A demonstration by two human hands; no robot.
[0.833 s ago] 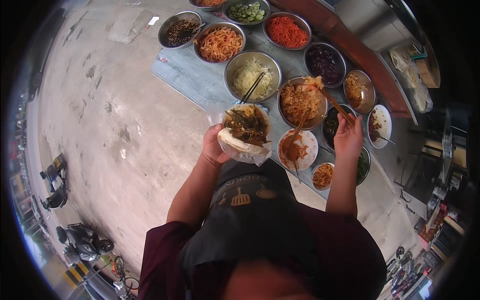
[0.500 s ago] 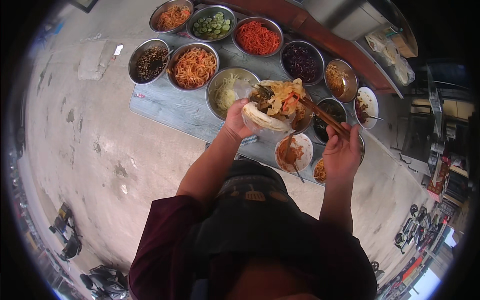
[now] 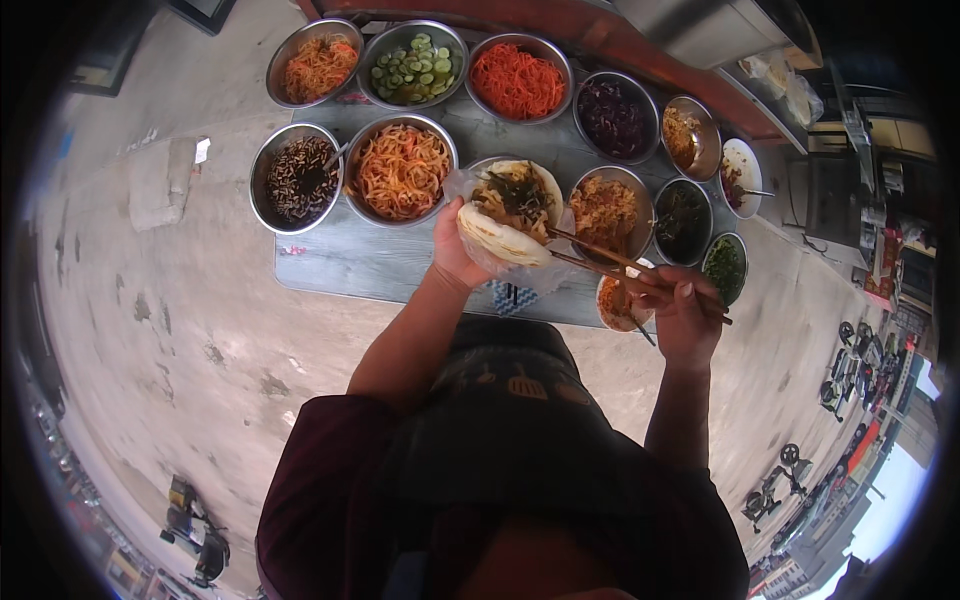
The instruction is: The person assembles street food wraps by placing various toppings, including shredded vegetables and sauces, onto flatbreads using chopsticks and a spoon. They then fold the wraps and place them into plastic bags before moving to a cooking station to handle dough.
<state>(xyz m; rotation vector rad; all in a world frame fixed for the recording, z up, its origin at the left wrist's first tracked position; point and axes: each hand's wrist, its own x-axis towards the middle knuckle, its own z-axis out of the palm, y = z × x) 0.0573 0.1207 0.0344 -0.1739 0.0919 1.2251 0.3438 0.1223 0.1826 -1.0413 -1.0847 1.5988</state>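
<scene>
Looking down through the head camera from afar, I see a grey, wood-grained table (image 3: 370, 255) on a stained concrete floor (image 3: 200, 330), with a scooter (image 3: 205, 545) well apart at lower left. The split flatbread (image 3: 505, 240) is above the table in a clear bag (image 3: 457, 185); its long axis slants from upper left to lower right, filling facing up. I have the left hand (image 3: 458, 248) partly curled, gripping the bagged bread. The right hand (image 3: 682, 312) is closed on brown chopsticks (image 3: 602, 250), tips pointing up-left to the bread's right edge; whether they touch it I cannot tell. Metal bowls (image 3: 276, 72) hold orange shreds (image 3: 320, 68), green slices (image 3: 412, 75), red shreds (image 3: 517, 82), purple shreds (image 3: 617, 115) and reddish strips (image 3: 402, 170). Leftmost below, brown pieces (image 3: 295, 180) sit in dark liquid. Right of the bread are an orange mix (image 3: 605, 208), dark greens (image 3: 683, 218) and chopped greens (image 3: 725, 265).
</scene>
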